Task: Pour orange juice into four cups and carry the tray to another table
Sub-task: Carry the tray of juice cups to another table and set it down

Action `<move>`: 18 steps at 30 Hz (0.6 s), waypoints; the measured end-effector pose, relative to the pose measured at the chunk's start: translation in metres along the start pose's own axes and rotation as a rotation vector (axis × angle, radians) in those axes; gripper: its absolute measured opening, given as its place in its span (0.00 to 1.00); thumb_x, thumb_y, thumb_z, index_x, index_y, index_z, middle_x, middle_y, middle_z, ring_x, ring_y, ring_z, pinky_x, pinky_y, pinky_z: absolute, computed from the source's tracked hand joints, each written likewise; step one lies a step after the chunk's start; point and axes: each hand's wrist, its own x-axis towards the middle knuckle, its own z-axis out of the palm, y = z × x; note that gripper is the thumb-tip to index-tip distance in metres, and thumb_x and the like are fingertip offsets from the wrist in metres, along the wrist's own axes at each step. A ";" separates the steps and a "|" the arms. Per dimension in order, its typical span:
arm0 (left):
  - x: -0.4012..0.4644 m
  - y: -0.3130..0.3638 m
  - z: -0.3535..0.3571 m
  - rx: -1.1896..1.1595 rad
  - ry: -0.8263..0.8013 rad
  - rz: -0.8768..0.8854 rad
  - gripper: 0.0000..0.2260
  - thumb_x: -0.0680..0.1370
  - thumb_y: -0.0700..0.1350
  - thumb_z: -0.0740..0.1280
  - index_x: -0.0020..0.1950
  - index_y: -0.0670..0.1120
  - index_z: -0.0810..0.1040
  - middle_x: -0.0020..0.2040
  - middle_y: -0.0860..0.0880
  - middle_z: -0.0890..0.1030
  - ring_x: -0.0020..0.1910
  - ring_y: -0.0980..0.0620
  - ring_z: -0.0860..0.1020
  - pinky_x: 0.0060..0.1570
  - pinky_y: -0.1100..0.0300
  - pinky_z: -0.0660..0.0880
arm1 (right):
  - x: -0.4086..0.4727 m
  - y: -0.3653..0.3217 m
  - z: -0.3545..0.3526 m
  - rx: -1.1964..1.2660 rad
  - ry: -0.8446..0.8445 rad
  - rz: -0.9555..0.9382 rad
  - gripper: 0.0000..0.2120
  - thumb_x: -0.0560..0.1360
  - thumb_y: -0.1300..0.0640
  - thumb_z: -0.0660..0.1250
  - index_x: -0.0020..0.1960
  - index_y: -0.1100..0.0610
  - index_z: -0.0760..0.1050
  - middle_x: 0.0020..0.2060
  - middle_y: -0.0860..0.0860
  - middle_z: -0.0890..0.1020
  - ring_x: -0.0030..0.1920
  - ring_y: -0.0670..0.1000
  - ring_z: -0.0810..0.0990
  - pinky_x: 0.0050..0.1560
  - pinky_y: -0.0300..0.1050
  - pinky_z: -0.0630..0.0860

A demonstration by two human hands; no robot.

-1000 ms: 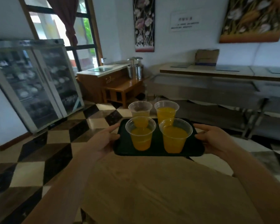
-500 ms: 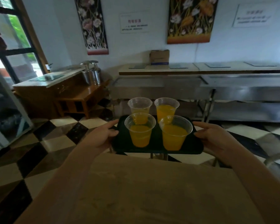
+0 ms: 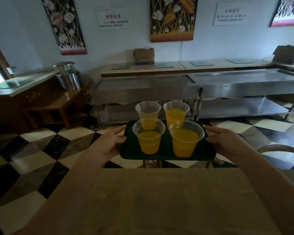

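Observation:
I hold a dark green tray [image 3: 166, 152] level in front of me, above the floor. My left hand [image 3: 109, 144] grips its left edge and my right hand [image 3: 225, 143] grips its right edge, thumbs on top. Several clear plastic cups of orange juice stand upright on it: a near-left cup [image 3: 148, 135], a fuller near-right cup [image 3: 186, 138], a low-filled far-left cup [image 3: 148, 114] and a far-right cup [image 3: 176, 112].
A tan tabletop [image 3: 168, 200] lies just below the tray between my arms. Steel counters [image 3: 227, 83] line the far wall, with a cardboard box [image 3: 144, 56] on the shelf. A wooden cabinet [image 3: 46, 106] with metal canisters [image 3: 68, 78] stands left. A chair back [image 3: 282, 149] shows at right. The floor is chequered.
My view has swung to the right: the window and glass fridge have left the frame and the steel counters now fill the background. The tray stays level in both hands.

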 end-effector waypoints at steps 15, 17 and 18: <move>0.028 -0.032 0.050 0.011 -0.022 -0.067 0.24 0.81 0.30 0.59 0.63 0.57 0.81 0.59 0.45 0.86 0.60 0.43 0.83 0.52 0.48 0.81 | 0.031 0.029 -0.052 0.015 0.036 0.056 0.26 0.80 0.73 0.58 0.75 0.56 0.70 0.60 0.56 0.80 0.62 0.58 0.80 0.56 0.52 0.80; 0.032 -0.040 0.047 0.019 -0.011 -0.085 0.25 0.81 0.31 0.60 0.69 0.56 0.78 0.62 0.46 0.85 0.61 0.43 0.83 0.55 0.47 0.81 | 0.034 0.038 -0.052 -0.012 0.054 0.059 0.26 0.80 0.72 0.59 0.75 0.56 0.71 0.65 0.58 0.79 0.65 0.60 0.79 0.59 0.53 0.79; 0.036 -0.044 0.044 0.028 0.003 -0.092 0.26 0.81 0.31 0.60 0.73 0.55 0.75 0.63 0.46 0.85 0.61 0.43 0.83 0.56 0.47 0.80 | 0.036 0.043 -0.052 -0.018 0.059 0.065 0.26 0.80 0.72 0.59 0.75 0.56 0.71 0.66 0.59 0.79 0.64 0.60 0.79 0.58 0.53 0.80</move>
